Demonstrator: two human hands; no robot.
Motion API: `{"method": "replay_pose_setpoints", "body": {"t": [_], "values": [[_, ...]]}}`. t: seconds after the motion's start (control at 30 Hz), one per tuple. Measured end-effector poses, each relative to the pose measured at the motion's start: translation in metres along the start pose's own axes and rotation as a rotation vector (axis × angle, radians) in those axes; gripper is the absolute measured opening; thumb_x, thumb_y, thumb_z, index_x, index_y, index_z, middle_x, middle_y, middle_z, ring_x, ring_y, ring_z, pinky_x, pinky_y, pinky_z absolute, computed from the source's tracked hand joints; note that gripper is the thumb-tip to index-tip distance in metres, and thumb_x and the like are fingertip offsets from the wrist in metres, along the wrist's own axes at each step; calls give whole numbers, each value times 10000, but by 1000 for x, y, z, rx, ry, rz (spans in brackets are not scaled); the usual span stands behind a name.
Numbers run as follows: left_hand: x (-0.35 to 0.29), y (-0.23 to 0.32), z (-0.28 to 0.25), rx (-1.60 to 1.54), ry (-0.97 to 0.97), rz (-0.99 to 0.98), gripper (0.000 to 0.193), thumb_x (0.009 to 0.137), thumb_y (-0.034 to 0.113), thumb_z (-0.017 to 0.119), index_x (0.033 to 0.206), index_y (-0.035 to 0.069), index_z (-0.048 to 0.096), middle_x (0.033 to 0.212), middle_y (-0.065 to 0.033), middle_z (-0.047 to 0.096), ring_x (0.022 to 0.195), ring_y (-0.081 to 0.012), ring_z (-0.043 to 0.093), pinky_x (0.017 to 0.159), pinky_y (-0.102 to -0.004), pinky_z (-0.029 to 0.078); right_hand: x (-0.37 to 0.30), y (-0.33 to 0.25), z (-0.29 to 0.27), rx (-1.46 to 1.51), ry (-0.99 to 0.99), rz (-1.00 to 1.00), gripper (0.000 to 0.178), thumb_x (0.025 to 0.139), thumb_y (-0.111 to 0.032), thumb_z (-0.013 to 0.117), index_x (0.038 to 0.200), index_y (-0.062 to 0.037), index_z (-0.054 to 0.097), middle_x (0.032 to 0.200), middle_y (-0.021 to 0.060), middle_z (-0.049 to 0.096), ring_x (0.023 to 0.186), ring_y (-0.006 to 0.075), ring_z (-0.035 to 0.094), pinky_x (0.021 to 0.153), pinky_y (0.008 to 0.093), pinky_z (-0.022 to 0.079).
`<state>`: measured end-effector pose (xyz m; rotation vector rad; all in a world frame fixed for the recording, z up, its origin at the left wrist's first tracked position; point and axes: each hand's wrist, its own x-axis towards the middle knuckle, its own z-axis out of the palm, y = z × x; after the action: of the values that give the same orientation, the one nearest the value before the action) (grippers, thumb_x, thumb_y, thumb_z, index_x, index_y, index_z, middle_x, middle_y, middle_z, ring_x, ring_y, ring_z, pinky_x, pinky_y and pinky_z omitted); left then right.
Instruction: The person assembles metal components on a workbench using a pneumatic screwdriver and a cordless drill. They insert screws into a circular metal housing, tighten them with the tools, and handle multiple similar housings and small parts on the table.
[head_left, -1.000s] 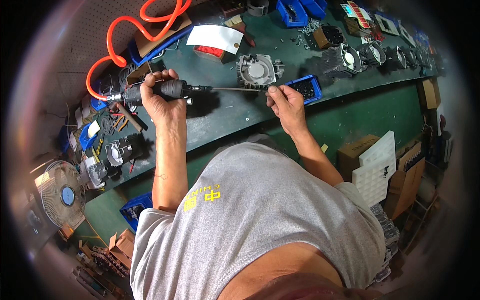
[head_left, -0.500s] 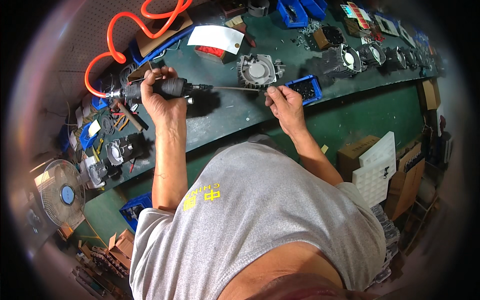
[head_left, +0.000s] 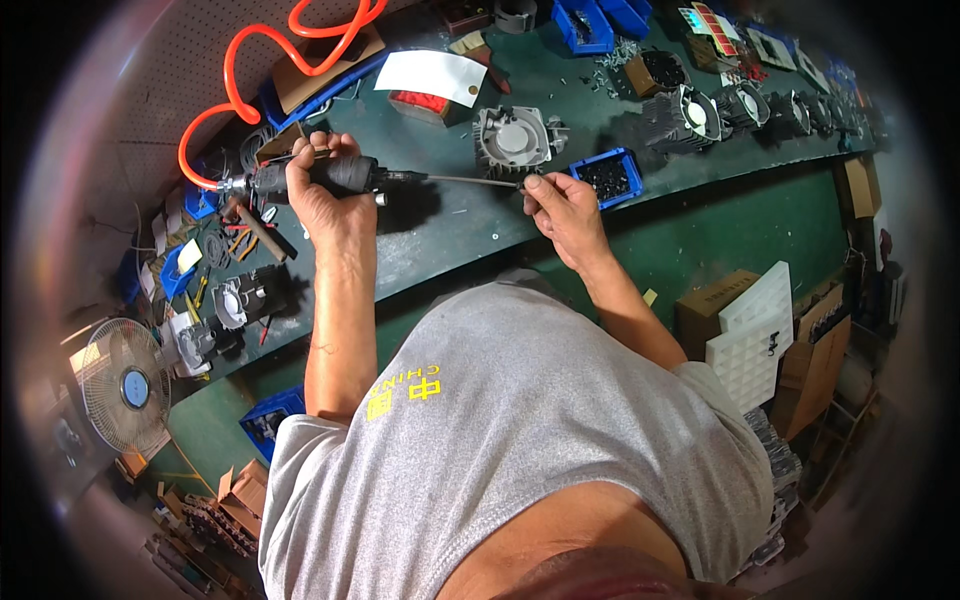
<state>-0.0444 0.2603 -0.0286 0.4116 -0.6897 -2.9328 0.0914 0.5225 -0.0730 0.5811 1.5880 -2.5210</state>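
Wrapped around a black air screwdriver (head_left: pixel 345 176), my left hand (head_left: pixel 335 205) holds it level over the bench, its long thin bit (head_left: pixel 470 181) pointing right. At the bit's tip my right hand (head_left: pixel 568 215) pinches with thumb and forefinger; a small dark piece, perhaps a screw, shows there but is too small to be sure of. Just beyond the bit sits a grey cast metal housing (head_left: pixel 513 138) with a round middle. A blue bin (head_left: pixel 607 178) of small black parts stands right behind my right hand. An orange coiled air hose (head_left: pixel 232 75) runs to the screwdriver's rear end.
Several finned motor housings (head_left: pixel 690 118) line the bench's right side. A white sheet (head_left: pixel 430 76) lies over a box of red parts (head_left: pixel 420 105). A hammer (head_left: pixel 262 232) and other hand tools lie at left, near another housing (head_left: pixel 240 300). A fan (head_left: pixel 130 388) stands at far left.
My left hand and the screwdriver have shifted slightly right. My right hand has moved a little left, and its fingers now sit closer around the bit's tip.
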Motion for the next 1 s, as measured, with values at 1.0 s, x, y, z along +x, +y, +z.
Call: {"method": "replay_pose_setpoints", "body": {"t": [1.0], "values": [[-11, -13, -9, 11, 148, -8, 182, 842, 36, 613, 1017, 75, 585, 911, -90, 658, 841, -253, 639, 849, -404, 573, 5, 0, 3, 0, -58, 118, 338, 1000, -327, 691, 982, 11, 683, 764, 63, 638, 525, 27, 412, 429, 187, 281]]}}
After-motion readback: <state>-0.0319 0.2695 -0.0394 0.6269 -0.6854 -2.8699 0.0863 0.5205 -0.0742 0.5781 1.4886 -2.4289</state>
